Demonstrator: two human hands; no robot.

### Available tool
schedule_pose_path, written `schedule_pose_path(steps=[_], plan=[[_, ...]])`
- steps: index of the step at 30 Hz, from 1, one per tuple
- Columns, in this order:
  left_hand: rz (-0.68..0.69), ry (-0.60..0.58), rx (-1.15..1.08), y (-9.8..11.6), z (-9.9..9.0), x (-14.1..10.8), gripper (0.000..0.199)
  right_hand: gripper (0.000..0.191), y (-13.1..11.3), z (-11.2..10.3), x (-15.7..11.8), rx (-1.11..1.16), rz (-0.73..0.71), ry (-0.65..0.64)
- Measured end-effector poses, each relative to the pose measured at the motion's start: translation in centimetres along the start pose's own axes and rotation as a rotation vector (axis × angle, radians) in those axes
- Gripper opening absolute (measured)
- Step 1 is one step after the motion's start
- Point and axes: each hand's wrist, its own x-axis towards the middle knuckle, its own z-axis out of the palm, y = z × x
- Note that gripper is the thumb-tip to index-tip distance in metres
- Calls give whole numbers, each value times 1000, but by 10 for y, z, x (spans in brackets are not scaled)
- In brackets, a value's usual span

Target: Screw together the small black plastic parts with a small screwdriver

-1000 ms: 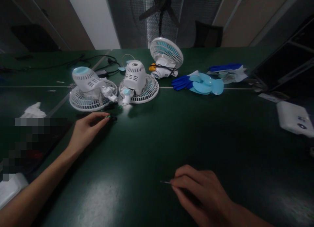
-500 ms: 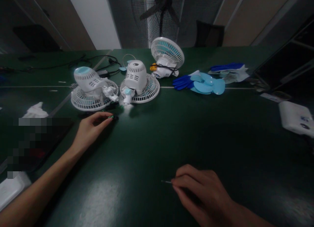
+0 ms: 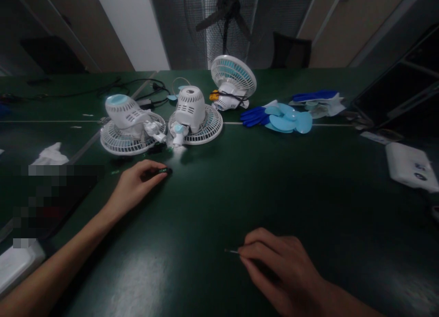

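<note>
My left hand (image 3: 142,184) is closed in a pinch on a small green and black part (image 3: 165,170), just above or on the green table (image 3: 192,207); I cannot tell which. Its exact kind is too small to make out. Behind that hand lie two white fan heads, the left one (image 3: 125,115) and the middle one (image 3: 190,111), both face down on their round grilles. Nearer to me, my right hand (image 3: 281,262) grips a thin metal rod (image 3: 232,250) between thumb and fingers, its tip pointing left. The rest of the rod is hidden in the hand.
A third white fan (image 3: 234,81) leans at the back. To its right lie blue gloves (image 3: 254,116) and light blue fan blades (image 3: 290,119). A white box (image 3: 409,166) sits at the right, another (image 3: 20,264) at the lower left. Black cables (image 3: 137,81) run along the back left.
My left hand has moved a little to the right and towards me with the small green and black part. My right hand has hardly moved.
</note>
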Motion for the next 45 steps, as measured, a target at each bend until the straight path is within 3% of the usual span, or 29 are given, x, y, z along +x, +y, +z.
schedule_pose_path(steps=[3,7,10,29,36,45], plan=[[150,-236,-63,33,18,-19,24,19,0,1,0,-16,11,14],[330,-424,-80,82,48,-53,12,19,0,1,1,-40,27,41],[400,-504,-123,100,61,-69,14,18,0,2,0,-54,30,32],[435,-528,-187,105,64,-73,14,18,0,6,2,-101,-7,-28],[465,-592,-184,110,69,-78,13,19,-1,9,1,-96,-4,-47],[454,-610,-139,113,63,-77,25,17,-1,9,1,-82,-16,57]])
